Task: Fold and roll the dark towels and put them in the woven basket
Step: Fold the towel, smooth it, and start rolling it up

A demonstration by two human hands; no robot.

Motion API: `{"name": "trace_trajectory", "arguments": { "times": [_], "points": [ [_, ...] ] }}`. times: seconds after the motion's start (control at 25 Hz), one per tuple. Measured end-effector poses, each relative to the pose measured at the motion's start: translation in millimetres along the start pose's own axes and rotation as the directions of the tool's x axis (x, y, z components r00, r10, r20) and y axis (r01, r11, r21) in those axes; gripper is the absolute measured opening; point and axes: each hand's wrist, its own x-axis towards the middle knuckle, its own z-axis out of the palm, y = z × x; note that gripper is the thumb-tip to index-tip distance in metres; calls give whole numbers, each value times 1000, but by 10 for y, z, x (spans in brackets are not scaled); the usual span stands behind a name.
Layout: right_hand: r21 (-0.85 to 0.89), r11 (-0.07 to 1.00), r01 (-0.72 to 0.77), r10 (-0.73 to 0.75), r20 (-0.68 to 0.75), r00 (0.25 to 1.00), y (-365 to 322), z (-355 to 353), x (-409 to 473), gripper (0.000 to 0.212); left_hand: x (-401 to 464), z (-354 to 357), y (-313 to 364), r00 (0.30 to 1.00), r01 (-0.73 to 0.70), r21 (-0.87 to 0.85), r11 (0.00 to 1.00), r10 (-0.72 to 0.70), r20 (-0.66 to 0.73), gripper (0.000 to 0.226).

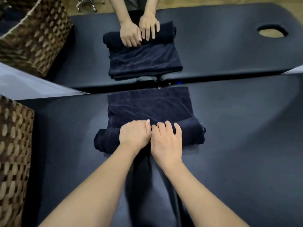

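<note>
A dark navy towel (150,105) lies folded on the black padded table (237,128), its near end wound into a thick roll. My left hand (134,134) and my right hand (166,140) press side by side on the middle of that roll, fingers curled over its top. The flat part of the towel stretches away from me to the table's far edge. The woven basket (13,153) stands at the left edge, its inside hidden.
A mirror runs along the table's far edge and repeats the scene: reflected towel (144,61), hands, and basket (36,35). The reflected table shows a face hole (272,31) at the upper right. Bare padding lies left and right of the towel.
</note>
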Motion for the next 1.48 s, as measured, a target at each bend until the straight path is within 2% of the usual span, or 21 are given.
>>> {"name": "trace_trajectory", "arguments": {
  "times": [0.08,0.2,0.28,0.36,0.44,0.52,0.56,0.64,0.68,0.76,0.8,0.88,0.96,1.0,1.04,1.12,1.16,1.24,1.28,1.4,1.48],
  "points": [
    [-13,1000,23,-23,1,1000,46,20,20,14,148,-25,8,995,79,-61,995,-75,73,50],
    [-29,997,65,-58,185,981,59,0,433,21,-112,20,54,982,35,-103,994,-53,-179,48],
    [-15,999,29,-23,285,958,30,3,656,23,-236,43,18,963,-21,-76,997,0,-269,47],
    [8,998,-58,55,227,972,-12,23,660,30,-35,6,-38,976,-86,0,996,84,-200,46],
    [39,995,-93,90,83,993,-39,26,516,34,285,-59,-42,991,-120,29,992,121,-54,46],
    [9,999,-33,33,-11,999,-22,89,326,25,539,-108,-52,995,-67,-21,997,69,67,47],
    [-17,1000,-1,1,-10,1000,12,101,366,24,568,-85,-41,998,-21,-55,998,24,60,47],
    [-37,998,50,-47,82,996,43,100,650,25,417,-47,-31,987,21,-80,997,-33,-157,41],
    [-39,997,61,-53,178,983,42,109,837,24,273,-4,-26,964,-19,-94,995,-7,-266,35],
    [-23,1000,3,5,318,948,40,114,1173,20,4,90,-34,943,-86,-50,995,65,-326,33],
    [-11,998,-55,55,319,946,14,127,1225,19,22,77,-61,954,-115,-19,993,105,-283,37],
    [5,991,-135,132,162,978,-13,125,1109,20,372,-55,-73,973,-138,63,988,147,-179,44],
    [23,994,-110,110,-11,994,-34,159,851,23,812,-200,-75,989,-140,100,985,143,-22,52],
    [8,996,-85,85,-35,996,-6,180,784,25,984,-238,-83,994,-109,64,992,108,24,54],
    [-22,998,-67,66,-8,998,39,174,841,25,1076,-245,-72,997,-58,3,998,57,42,55],
    [-81,997,-8,17,116,993,78,167,1189,23,943,-209,-74,993,-16,-42,999,11,-117,47],
    [-82,996,23,-3,230,973,76,165,1401,21,770,-154,-67,976,-45,-41,998,36,-213,41],
    [-69,997,15,12,374,928,73,169,1735,20,536,-75,-77,955,-103,-21,994,93,-280,37],
    [-53,998,-29,46,362,931,63,187,1787,22,626,-109,-108,964,-126,7,992,124,-236,37],
    [-5,991,-132,131,185,974,8,184,1466,40,1245,-258,-124,984,-169,126,978,174,-36,46],
    [8,994,-105,105,30,994,9,257,1190,39,1565,-302,-143,985,-155,67,986,149,88,51]
  ]
}}
